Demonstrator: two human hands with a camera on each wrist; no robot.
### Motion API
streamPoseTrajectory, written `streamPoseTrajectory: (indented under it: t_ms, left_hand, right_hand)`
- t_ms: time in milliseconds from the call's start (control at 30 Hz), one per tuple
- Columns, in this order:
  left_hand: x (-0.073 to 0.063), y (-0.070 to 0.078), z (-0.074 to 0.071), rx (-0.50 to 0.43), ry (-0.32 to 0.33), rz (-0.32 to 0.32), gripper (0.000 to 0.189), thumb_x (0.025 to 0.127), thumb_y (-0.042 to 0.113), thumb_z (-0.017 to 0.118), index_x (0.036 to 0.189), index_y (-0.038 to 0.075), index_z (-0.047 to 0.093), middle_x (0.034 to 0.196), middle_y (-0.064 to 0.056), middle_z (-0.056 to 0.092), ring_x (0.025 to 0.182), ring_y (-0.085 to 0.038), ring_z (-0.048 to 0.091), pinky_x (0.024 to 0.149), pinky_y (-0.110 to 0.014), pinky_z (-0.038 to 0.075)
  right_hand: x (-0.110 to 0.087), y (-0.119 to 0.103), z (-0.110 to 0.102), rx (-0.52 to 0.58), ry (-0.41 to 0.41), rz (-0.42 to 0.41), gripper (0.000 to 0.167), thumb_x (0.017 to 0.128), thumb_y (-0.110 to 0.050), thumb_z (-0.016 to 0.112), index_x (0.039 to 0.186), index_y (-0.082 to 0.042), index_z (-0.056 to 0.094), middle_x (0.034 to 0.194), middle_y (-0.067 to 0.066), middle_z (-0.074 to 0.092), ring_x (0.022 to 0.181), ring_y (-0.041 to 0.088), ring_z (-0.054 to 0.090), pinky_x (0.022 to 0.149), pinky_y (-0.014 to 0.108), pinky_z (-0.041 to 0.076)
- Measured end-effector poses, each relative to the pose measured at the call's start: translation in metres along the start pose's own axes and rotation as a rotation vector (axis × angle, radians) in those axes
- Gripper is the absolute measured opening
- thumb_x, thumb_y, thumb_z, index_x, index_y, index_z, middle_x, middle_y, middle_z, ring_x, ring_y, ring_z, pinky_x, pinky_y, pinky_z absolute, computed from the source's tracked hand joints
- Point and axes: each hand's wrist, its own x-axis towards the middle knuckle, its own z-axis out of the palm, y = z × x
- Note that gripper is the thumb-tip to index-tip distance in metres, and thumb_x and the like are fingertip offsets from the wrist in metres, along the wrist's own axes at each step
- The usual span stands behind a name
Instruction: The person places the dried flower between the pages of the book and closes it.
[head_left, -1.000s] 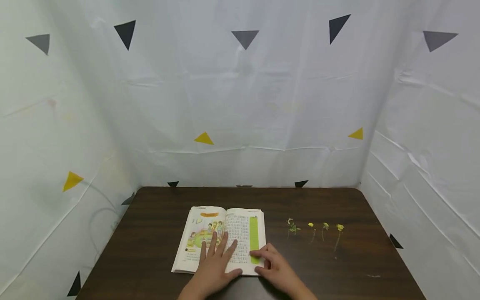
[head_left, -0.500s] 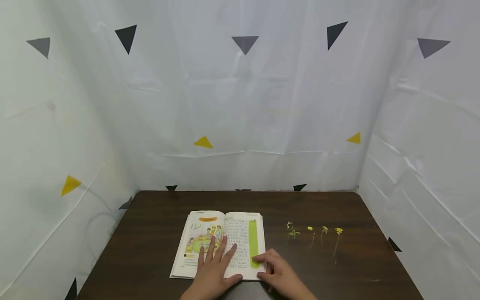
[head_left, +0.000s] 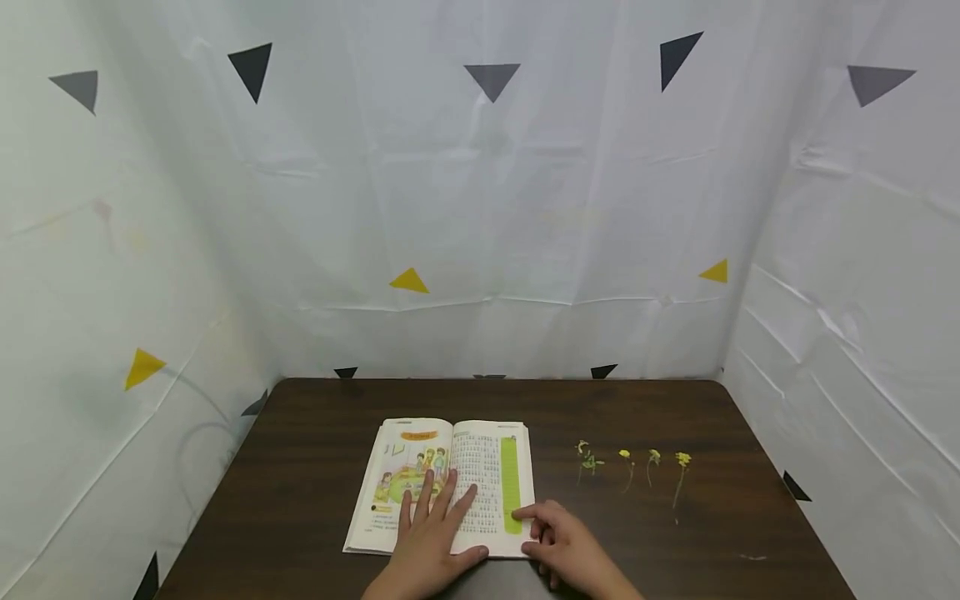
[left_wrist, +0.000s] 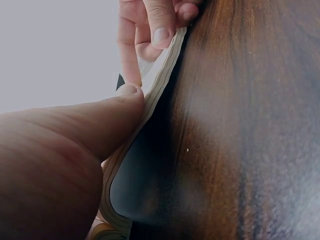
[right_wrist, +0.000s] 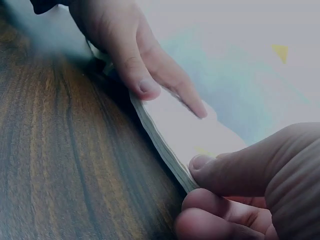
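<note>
The wrist views show what the head view cannot: the layered page edges (left_wrist: 159, 87) of the open book (head_left: 471, 458), with the left thumb lying on them and the right thumb at the corner, other right fingers curled beside it. The left hand (head_left: 423, 546) is spread over the book, covering part of the picture and text; whether the right hand (head_left: 566, 542) pinches a page, I cannot tell. Glare washes out the print in the right wrist view. Only the head view shows four flower sprigs (head_left: 624, 454) on the worktop (head_left: 315, 475), right of the book.
</note>
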Motion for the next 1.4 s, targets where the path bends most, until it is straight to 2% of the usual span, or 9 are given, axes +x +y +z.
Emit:
streamPoseTrajectory:
  t_ms: [167, 433, 733, 800, 867, 1000, 1067, 1200, 1400]
  left_hand:
    - [0.001, 0.0, -0.001, 0.005, 0.009, 0.014, 0.089, 0.095, 0.074, 0.068, 0.168, 0.03, 0.043, 0.183, -0.012, 0.023, 0.17, -0.048, 0.008, 0.126, -0.08, 0.006]
    - [-0.002, -0.002, 0.001, 0.005, -0.012, 0.003, 0.091, 0.094, 0.076, 0.067, 0.168, 0.031, 0.043, 0.183, -0.011, 0.023, 0.17, -0.047, 0.008, 0.126, -0.08, 0.007]
    - [-0.002, -0.005, 0.004, 0.013, -0.026, -0.007, 0.09, 0.094, 0.076, 0.067, 0.169, 0.032, 0.041, 0.184, -0.01, 0.022, 0.171, -0.046, 0.006, 0.126, -0.079, 0.005]
    - [0.0, -0.005, 0.004, 0.003, -0.02, -0.007, 0.09, 0.094, 0.075, 0.067, 0.169, 0.033, 0.041, 0.184, -0.009, 0.021, 0.171, -0.046, 0.005, 0.127, -0.079, 0.005]
    - [0.002, -0.004, 0.004, -0.013, -0.017, -0.009, 0.09, 0.094, 0.075, 0.067, 0.169, 0.034, 0.041, 0.184, -0.009, 0.02, 0.171, -0.045, 0.004, 0.127, -0.079, 0.004]
    - [0.003, -0.003, 0.003, -0.023, -0.023, -0.011, 0.09, 0.094, 0.075, 0.068, 0.169, 0.034, 0.041, 0.184, -0.009, 0.02, 0.171, -0.045, 0.003, 0.127, -0.079, 0.003]
    - [0.002, -0.003, 0.003, -0.012, -0.022, -0.009, 0.09, 0.094, 0.075, 0.068, 0.169, 0.034, 0.041, 0.184, -0.009, 0.02, 0.171, -0.045, 0.004, 0.127, -0.079, 0.003]
    - [0.001, -0.002, 0.002, -0.012, -0.01, -0.005, 0.089, 0.094, 0.074, 0.068, 0.169, 0.032, 0.042, 0.184, -0.009, 0.022, 0.171, -0.046, 0.006, 0.127, -0.079, 0.004]
    - [-0.001, 0.002, -0.006, -0.04, -0.021, -0.003, 0.089, 0.094, 0.073, 0.069, 0.168, 0.03, 0.043, 0.183, -0.011, 0.023, 0.171, -0.047, 0.006, 0.126, -0.081, 0.005]
  right_hand:
    - [-0.002, -0.002, -0.002, -0.026, -0.017, -0.021, 0.053, 0.099, -0.003, 0.077, 0.15, -0.007, 0.063, 0.115, 0.016, 0.051, 0.06, 0.009, 0.059, 0.044, 0.033, 0.057]
    - [-0.005, -0.001, 0.0, 0.029, -0.065, 0.003, 0.059, 0.101, -0.002, 0.075, 0.157, -0.005, 0.056, 0.119, 0.014, 0.047, 0.067, 0.012, 0.059, 0.047, 0.028, 0.055]
    - [-0.005, 0.0, 0.005, 0.024, -0.012, 0.013, 0.056, 0.099, -0.003, 0.077, 0.152, -0.005, 0.061, 0.118, 0.014, 0.05, 0.065, 0.011, 0.057, 0.043, 0.028, 0.052]
    - [-0.003, -0.002, 0.004, 0.013, 0.048, 0.012, 0.048, 0.1, -0.004, 0.076, 0.147, -0.006, 0.065, 0.115, 0.014, 0.055, 0.063, 0.01, 0.058, 0.043, 0.028, 0.052]
    - [0.0, -0.003, 0.0, -0.065, 0.177, -0.007, 0.038, 0.1, -0.005, 0.076, 0.138, -0.007, 0.071, 0.109, 0.01, 0.06, 0.066, 0.007, 0.058, 0.05, 0.026, 0.052]
    - [0.0, -0.003, -0.009, -0.357, 0.516, 0.027, 0.029, 0.1, -0.011, 0.076, 0.129, -0.011, 0.076, 0.093, -0.002, 0.064, 0.072, 0.005, 0.054, 0.064, 0.027, 0.046]
    - [-0.001, -0.002, -0.014, -0.486, 0.602, 0.073, 0.034, 0.1, -0.014, 0.077, 0.134, -0.01, 0.074, 0.09, -0.003, 0.063, 0.072, 0.007, 0.054, 0.067, 0.03, 0.045]
    - [0.0, 0.0, -0.019, -0.598, 0.592, 0.151, 0.047, 0.101, -0.02, 0.075, 0.145, -0.003, 0.066, 0.089, 0.001, 0.061, 0.067, 0.01, 0.053, 0.061, 0.032, 0.044]
    - [-0.001, 0.0, -0.02, -0.637, 0.598, 0.178, 0.049, 0.1, -0.02, 0.076, 0.143, 0.002, 0.067, 0.083, 0.001, 0.06, 0.063, 0.01, 0.052, 0.058, 0.033, 0.044]
